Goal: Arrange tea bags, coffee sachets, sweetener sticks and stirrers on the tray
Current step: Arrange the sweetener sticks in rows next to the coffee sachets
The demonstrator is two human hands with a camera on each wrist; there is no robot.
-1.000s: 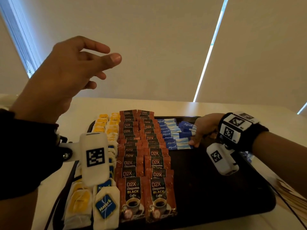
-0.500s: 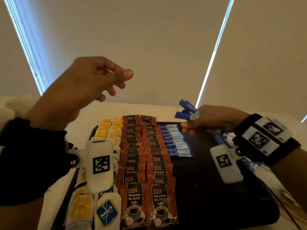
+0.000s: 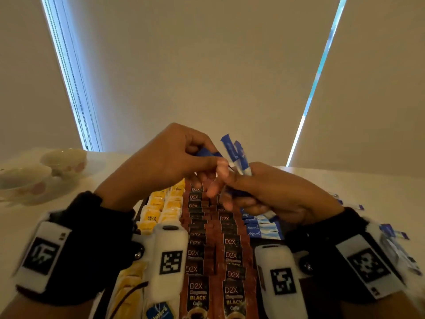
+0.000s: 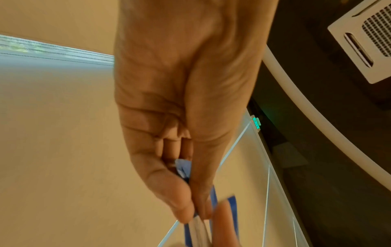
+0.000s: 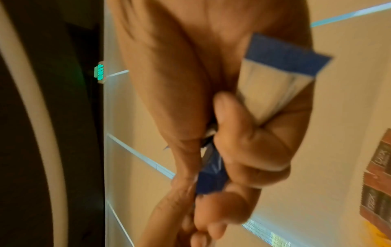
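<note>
Up above the tray [image 3: 276,244], both hands met in the air over the far rows. The right hand [image 3: 282,194] had its fingers curled round a small bundle of blue-and-white sweetener sticks [image 3: 234,150], their blue ends fanning upward past the knuckles; from the right wrist view the thumb pressed the bundle against the curled fingers, one stick's white body and blue end poking out by the palm. The left hand [image 3: 165,162] pinched one blue stick [image 4: 184,168] between thumb and forefinger, right beside the bundle and touching the right hand's fingertips. Whether that stick was free of the bundle I could not tell, as the fingers blurred together there.

Below them the dark tray held its rows: yellow tea bags [image 3: 161,208] on the left, two columns of brown D2X coffee sachets [image 3: 232,256] down the middle, and a short stack of sweetener sticks laid flat [image 3: 262,229] just right of the coffee. More loose sticks [image 3: 391,236] lay on the pale table [image 3: 358,185] beyond the right wrist. Two pale cups [image 3: 62,157] stood at the far left of the table, well apart from the tray.
</note>
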